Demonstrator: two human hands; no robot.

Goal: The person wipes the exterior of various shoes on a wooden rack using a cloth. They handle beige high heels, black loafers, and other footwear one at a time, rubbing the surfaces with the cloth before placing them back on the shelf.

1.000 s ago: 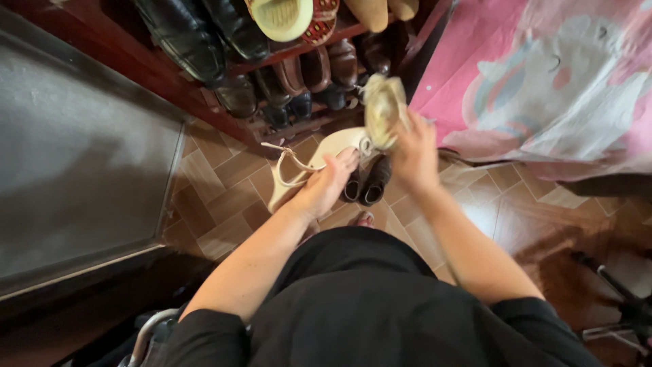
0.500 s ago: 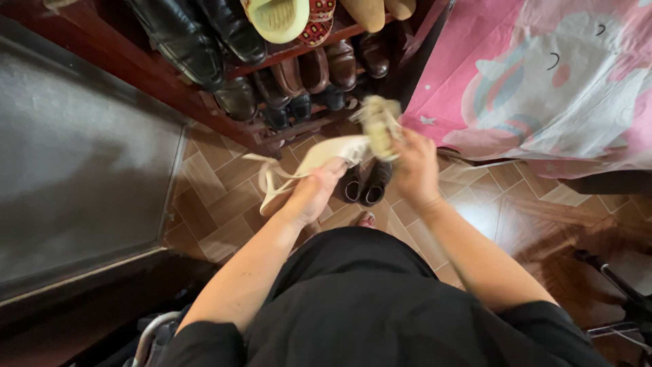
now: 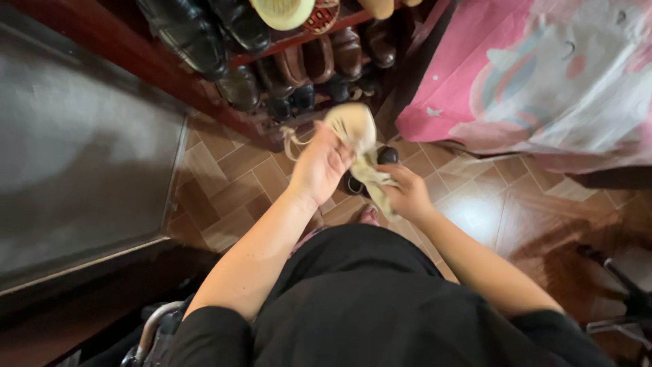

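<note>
My left hand [image 3: 319,166] grips a cream strappy sandal [image 3: 350,124] and holds it up over the floor, its thin straps dangling to the left. My right hand [image 3: 406,194] holds a crumpled pale cloth [image 3: 375,182] pressed against the sandal's lower side. Both hands are just in front of a dark wooden shoe rack [image 3: 204,95]. A pair of small dark shoes [image 3: 353,182] stands on the tiles right under the hands, mostly hidden by them.
The rack holds several dark leather shoes [image 3: 187,34] and a pale slipper [image 3: 282,10]. A pink patterned sheet [image 3: 543,75] hangs at the right. A grey mat [image 3: 75,149] lies at the left, brown herringbone tiles [image 3: 231,183] between. Metal legs [image 3: 625,299] stand at lower right.
The left hand turned the sandal upward and moved it right, toward the rack. The right hand came down with the cloth, from the sandal's top to below it.
</note>
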